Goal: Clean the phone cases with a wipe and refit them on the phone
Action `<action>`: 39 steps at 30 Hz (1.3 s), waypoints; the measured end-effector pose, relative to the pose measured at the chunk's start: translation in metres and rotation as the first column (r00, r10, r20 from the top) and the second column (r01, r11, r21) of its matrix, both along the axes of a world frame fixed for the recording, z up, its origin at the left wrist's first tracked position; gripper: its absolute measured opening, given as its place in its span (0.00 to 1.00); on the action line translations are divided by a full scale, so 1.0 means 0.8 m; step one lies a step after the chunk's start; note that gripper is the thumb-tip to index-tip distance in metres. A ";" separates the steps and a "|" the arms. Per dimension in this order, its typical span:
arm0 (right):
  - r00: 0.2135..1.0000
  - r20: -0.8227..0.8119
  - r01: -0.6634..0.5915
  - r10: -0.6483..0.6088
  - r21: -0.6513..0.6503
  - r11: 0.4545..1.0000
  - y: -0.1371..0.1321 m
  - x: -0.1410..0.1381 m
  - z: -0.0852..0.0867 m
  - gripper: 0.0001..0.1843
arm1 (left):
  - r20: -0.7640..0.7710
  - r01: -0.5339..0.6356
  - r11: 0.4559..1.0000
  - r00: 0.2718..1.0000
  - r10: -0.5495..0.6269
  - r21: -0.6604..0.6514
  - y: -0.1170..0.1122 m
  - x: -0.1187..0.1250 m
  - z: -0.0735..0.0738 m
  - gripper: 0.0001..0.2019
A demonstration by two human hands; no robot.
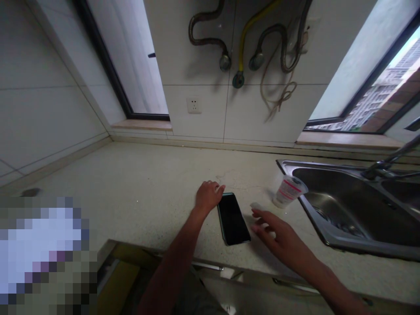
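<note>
Left-hand fingers [219, 188] loosely curled, holding nothing, at the top corner of a black glass-faced smartphone [232, 218], flat on a speckled cream stone table [131, 175]; right-hand fingers [259, 223] spread open, empty, just beside its long edge. White plastic cup with red band [288, 191] near a stainless steel sink [323, 236].

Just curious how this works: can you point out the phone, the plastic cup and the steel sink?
phone [232, 218], head view, on its black screen.
plastic cup [289, 191], head view, on its red-printed side.
steel sink [361, 247], head view, on its front rim.
</note>
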State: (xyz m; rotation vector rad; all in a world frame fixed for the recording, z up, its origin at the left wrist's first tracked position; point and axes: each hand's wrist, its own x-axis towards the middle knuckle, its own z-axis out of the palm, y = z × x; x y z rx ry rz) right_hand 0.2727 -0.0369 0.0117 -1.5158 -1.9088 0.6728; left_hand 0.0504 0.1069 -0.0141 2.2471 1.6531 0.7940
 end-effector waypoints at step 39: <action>0.623 -0.767 -0.335 -0.151 -0.437 0.835 0.093 -0.041 -0.020 0.31 | 0.952 0.273 0.915 0.010 0.307 -0.298 -0.004 0.018 -0.007 0.25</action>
